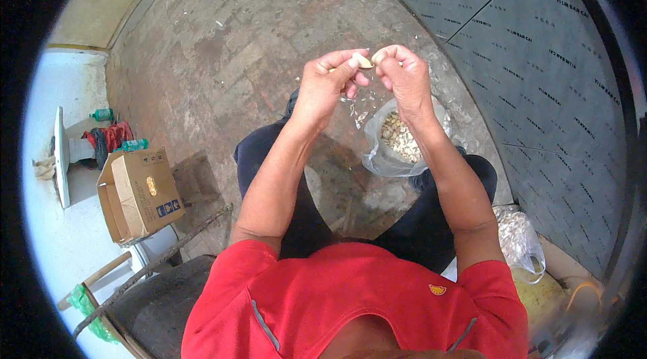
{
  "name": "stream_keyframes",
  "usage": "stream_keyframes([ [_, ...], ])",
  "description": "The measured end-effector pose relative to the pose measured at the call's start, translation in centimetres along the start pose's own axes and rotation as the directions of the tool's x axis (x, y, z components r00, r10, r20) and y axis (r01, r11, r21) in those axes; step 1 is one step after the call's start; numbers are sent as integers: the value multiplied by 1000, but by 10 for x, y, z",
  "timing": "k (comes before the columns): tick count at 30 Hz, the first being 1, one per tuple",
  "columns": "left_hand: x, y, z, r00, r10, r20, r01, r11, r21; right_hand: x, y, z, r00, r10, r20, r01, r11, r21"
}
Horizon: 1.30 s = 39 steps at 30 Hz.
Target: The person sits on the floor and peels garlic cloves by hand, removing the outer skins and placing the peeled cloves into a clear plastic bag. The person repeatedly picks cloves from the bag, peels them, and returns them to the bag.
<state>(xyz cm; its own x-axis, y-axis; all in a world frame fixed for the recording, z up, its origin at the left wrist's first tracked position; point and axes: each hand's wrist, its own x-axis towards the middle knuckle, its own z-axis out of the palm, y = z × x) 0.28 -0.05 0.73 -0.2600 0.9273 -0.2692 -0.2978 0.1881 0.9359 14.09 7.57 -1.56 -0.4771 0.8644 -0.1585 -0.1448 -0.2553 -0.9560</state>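
My left hand [331, 73] pinches a small pale clove-shaped piece [362, 60] between thumb and forefinger. A thin brownish edge runs along its lower side. Close at the piece's right tip is my right hand [407, 73], thumb and forefinger drawn together and the other fingers curled. Whether those fingertips grip anything is too small to tell. Below the right wrist, a clear plastic bag [376, 156] stands open on the floor, partly hidden by my right forearm. Many small white and tan pieces [399, 139] lie in it.
White scraps [360, 119] litter the worn floor [242, 55] beside the bag. Grey printed panels [530, 55] line the right side. A filled plastic bag [518, 237] sits by my right elbow. On the left are an open cardboard box [146, 192], a green bottle [102, 115] and a dark seat [162, 303].
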Motion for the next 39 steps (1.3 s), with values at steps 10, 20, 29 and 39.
stream_keyframes([
  [10, 0, 2, -3, 998, 9, -56, -12, 999, -41, 3, 4, -1, 990, -121, 67, 128, 985, -119],
  [20, 1, 0, -2, 995, 56, -83, -53, 998, 33, 1, 1, 5, 970, -220, 103, 239, 941, -240],
  [29, 1, -4, 3, 982, 172, -81, -140, 944, 300, 2, -4, -1, 970, -228, 90, 245, 904, -350],
  [39, 2, -18, 2, 892, 442, 98, -416, 714, 564, 6, 4, -9, 984, -142, 112, 175, 903, -393],
])
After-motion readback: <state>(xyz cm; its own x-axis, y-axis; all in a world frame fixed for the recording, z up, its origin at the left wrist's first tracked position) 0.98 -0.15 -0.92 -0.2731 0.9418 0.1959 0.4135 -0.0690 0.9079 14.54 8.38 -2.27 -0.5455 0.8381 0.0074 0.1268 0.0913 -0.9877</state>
